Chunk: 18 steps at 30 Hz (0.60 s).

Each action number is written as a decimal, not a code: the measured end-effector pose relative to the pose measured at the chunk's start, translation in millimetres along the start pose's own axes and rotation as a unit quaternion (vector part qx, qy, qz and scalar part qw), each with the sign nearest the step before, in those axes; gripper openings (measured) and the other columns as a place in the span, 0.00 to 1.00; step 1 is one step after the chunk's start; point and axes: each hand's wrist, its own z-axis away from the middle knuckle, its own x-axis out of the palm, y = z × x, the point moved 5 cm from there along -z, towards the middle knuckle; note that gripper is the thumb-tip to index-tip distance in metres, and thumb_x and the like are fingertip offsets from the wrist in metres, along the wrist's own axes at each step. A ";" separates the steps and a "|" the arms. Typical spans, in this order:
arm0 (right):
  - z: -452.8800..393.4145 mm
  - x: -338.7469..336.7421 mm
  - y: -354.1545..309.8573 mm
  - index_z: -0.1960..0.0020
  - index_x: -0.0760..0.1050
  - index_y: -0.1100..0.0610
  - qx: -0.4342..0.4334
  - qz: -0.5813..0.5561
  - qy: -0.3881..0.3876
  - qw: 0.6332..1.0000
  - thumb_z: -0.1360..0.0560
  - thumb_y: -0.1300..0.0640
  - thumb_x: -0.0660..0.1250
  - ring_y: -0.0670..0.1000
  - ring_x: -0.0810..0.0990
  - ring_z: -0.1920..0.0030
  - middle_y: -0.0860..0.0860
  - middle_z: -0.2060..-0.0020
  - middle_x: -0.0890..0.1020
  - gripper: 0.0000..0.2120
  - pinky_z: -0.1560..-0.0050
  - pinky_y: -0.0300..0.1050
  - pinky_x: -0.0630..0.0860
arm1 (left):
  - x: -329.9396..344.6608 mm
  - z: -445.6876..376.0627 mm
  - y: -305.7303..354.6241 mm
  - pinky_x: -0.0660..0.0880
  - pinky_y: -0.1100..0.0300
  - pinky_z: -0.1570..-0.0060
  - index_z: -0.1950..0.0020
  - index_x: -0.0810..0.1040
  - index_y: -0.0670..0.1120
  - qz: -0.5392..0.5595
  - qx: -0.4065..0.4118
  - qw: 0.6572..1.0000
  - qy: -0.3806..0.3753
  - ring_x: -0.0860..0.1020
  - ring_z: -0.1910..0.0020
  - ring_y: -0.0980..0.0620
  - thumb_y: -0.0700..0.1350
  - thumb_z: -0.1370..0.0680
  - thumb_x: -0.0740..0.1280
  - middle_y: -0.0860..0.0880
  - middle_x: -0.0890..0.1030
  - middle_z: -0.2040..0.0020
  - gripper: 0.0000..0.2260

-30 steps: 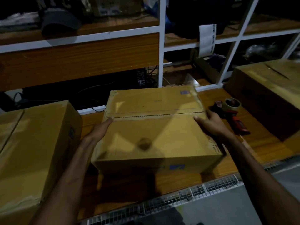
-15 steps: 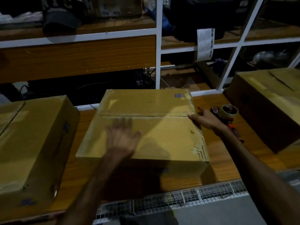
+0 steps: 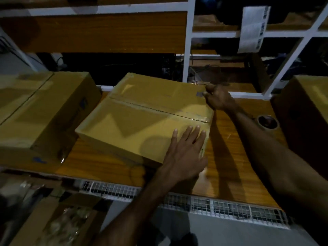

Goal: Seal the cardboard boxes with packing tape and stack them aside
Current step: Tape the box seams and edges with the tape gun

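A closed cardboard box (image 3: 142, 119) lies at an angle on the wooden table (image 3: 229, 167), with clear tape along part of its centre seam. My left hand (image 3: 184, 151) lies flat with straight fingers on the box's top at its near right corner. My right hand (image 3: 218, 98) is at the far right corner, its fingers curled round the box's edge. A tape dispenser (image 3: 268, 121) sits on the table to the right of the box, behind my right forearm.
A bigger cardboard box (image 3: 44, 112) stands close on the left and another (image 3: 305, 103) on the right. White shelf posts (image 3: 186, 41) rise behind the table. A wire mesh strip (image 3: 213, 206) lines the table's front edge. An open carton (image 3: 58, 228) sits below left.
The box has turned so its right end is nearer me. My left hand slid from the top's middle to the near right corner. My right hand moved to the far right corner.
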 end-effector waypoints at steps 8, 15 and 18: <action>151.5 21.2 3.0 0.35 0.84 0.52 0.061 -0.025 0.143 0.988 0.19 0.28 0.59 0.60 0.84 0.48 0.54 0.51 0.84 0.32 0.53 0.50 0.76 | -15.3 129.2 -47.9 0.38 0.47 0.18 0.15 0.57 0.56 0.140 0.049 0.989 -0.015 0.43 0.17 0.61 0.61 0.22 0.50 0.58 0.50 0.15 0.34; 280.4 48.1 -70.0 0.29 0.80 0.55 0.125 0.025 0.215 0.968 0.14 0.43 0.61 0.59 0.76 0.41 0.58 0.45 0.80 0.22 0.22 0.69 0.61 | -27.8 174.0 -138.8 0.45 0.40 0.17 0.29 0.73 0.64 0.262 -0.005 0.965 0.012 0.61 0.18 0.56 0.52 0.23 0.67 0.56 0.69 0.21 0.22; 304.5 64.7 -88.4 0.26 0.78 0.53 0.130 0.029 0.203 0.970 0.12 0.44 0.58 0.58 0.76 0.42 0.54 0.46 0.78 0.21 0.22 0.69 0.60 | -36.3 178.3 -172.1 0.52 0.38 0.18 0.34 0.80 0.56 0.277 -0.047 0.956 0.088 0.67 0.21 0.52 0.42 0.28 0.66 0.53 0.74 0.26 0.23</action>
